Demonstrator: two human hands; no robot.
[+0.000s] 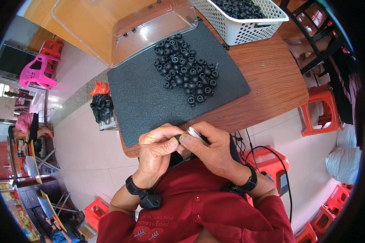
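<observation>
Close to the table's front edge, my left hand [157,148] is closed, pinching a small dark rubbery part [177,138] between thumb and fingers. My right hand [211,148] meets it there, its thumb tip against that part. A slim white object [195,133] lies in the grip of my right hand; most of it is hidden by the fingers, so its kind is unclear. Beyond both hands, a pile of small round black parts [184,69] with holes in their ends is spread on a dark grey mat [138,101].
A clear plastic bin [109,48] lies at the mat's far left, a few black bits in it. On the wooden table [267,77], a white perforated basket [247,30] holds more black parts. Red stools [322,109] stand to the right. A black cable [285,174] loops beside my right arm.
</observation>
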